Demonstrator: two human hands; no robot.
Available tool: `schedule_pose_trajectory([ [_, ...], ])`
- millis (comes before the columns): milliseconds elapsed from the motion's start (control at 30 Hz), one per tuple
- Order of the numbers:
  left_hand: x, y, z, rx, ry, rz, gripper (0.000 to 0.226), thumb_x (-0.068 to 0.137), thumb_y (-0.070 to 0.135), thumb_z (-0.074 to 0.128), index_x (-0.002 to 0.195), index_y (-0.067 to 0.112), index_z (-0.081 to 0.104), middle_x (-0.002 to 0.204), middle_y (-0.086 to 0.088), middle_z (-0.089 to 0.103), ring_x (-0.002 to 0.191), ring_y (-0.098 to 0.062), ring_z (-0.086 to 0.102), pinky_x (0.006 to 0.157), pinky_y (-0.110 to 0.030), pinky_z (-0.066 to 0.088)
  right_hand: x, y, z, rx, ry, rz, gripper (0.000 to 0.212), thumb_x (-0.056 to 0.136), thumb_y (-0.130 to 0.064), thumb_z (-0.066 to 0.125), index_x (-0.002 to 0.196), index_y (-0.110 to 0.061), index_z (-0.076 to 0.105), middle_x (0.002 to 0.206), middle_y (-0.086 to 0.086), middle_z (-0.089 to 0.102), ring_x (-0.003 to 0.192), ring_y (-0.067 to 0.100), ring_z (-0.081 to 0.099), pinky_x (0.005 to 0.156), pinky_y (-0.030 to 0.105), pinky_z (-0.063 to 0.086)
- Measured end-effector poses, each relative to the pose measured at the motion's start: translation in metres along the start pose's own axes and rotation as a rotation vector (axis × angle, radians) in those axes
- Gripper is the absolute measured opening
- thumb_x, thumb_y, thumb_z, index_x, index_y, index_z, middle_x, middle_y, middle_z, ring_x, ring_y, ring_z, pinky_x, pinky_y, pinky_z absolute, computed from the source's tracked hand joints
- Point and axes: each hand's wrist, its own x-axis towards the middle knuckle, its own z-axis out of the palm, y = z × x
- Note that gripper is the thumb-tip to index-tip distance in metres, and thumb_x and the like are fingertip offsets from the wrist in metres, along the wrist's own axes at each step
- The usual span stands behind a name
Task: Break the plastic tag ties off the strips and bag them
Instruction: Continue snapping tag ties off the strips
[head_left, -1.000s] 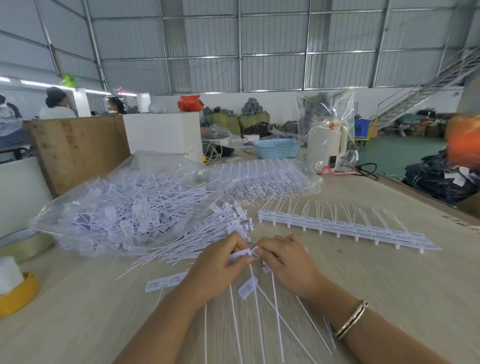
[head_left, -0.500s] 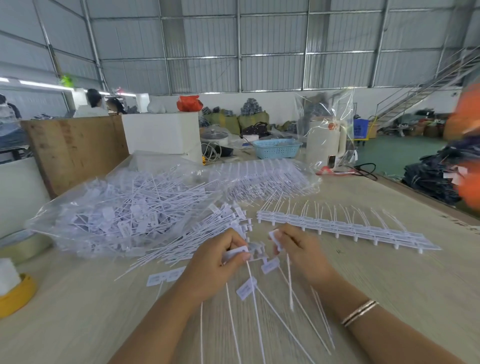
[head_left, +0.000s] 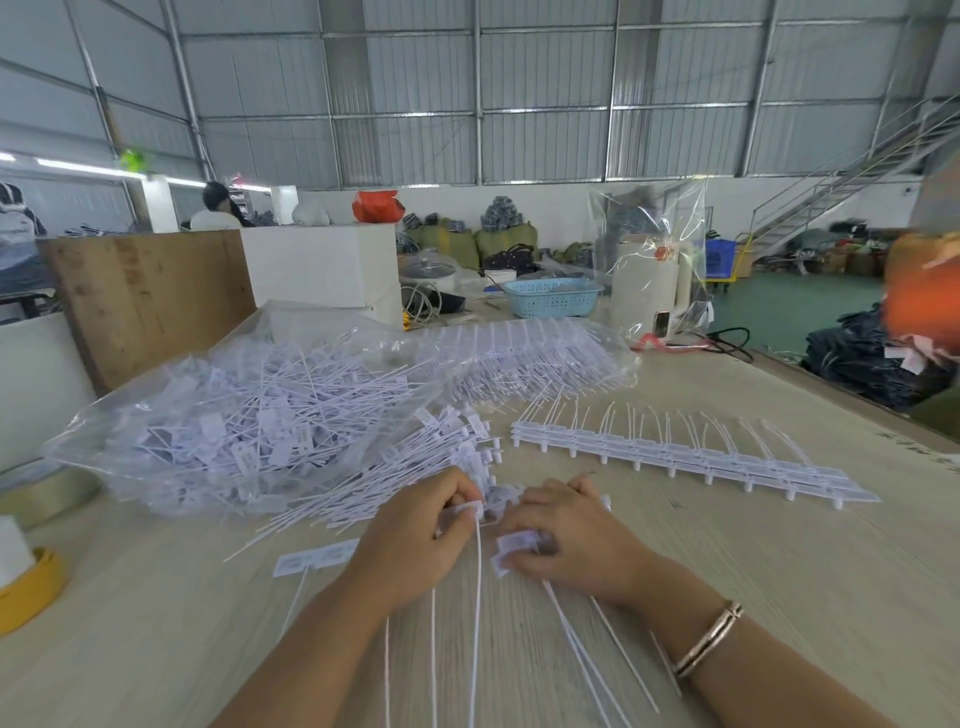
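Your left hand (head_left: 415, 540) pinches a tie's tag while your right hand (head_left: 566, 540) grips other tags (head_left: 514, 548) low on the tabletop (head_left: 779, 597). You're mid-snap, I judge; next, pull apart and feed the bag (head_left: 249, 415), left of the whole strip (head_left: 675, 457).

A pale blue perforated basket (head_left: 551, 296) sits at the far end of the wooden table (head_left: 779, 582), just above centre frame. Left of it stands a white box (head_left: 317, 273), an orange-red bag (head_left: 377, 206) showing behind its top. A plywood board (head_left: 148, 296) leans upright at left. At the lower left edge lies a yellow tape roll (head_left: 28, 590). A metal staircase (head_left: 852, 171) climbs at upper right; dark folded garments (head_left: 872, 364) pile at the right edge.
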Motion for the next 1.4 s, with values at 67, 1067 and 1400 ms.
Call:
schedule_pose_trajectory([
  [67, 0.000, -0.001, 0.000, -0.008, -0.006, -0.010, 0.016, 0.088, 0.021, 0.052, 0.085, 0.037, 0.055, 0.074, 0.014, 0.055, 0.068, -0.009, 0.053, 0.066, -0.035, 0.045, -0.002, 0.008, -0.003, -0.044, 0.028, 0.034, 0.028, 0.085, -0.051, 0.053, 0.109, -0.040, 0.062, 0.104, -0.014, 0.054, 0.101, 0.007, 0.044, 0.083, 0.028, 0.021],
  [1067, 0.003, 0.005, 0.008, 0.097, -0.081, -0.124, 0.015, 0.091, 0.028, 0.056, 0.078, 0.035, 0.051, 0.071, 0.011, 0.054, 0.064, 0.000, 0.049, 0.063, -0.023, 0.038, 0.002, -0.014, 0.003, 0.291, 0.105, 0.113, 0.021, 0.076, -0.025, 0.066, 0.097, -0.025, 0.062, 0.086, -0.016, 0.063, 0.075, 0.001, 0.053, 0.081, 0.031, 0.041],
  [1400, 0.003, 0.002, 0.005, -0.040, -0.124, -0.107, 0.008, 0.091, 0.030, 0.057, 0.085, 0.025, 0.056, 0.074, 0.011, 0.057, 0.063, 0.003, 0.047, 0.059, -0.012, 0.035, 0.002, -0.013, -0.004, -0.066, 0.285, 0.008, 0.019, 0.079, -0.043, 0.058, 0.082, -0.027, 0.069, 0.071, -0.009, 0.065, 0.066, 0.014, 0.061, 0.070, 0.030, 0.032],
])
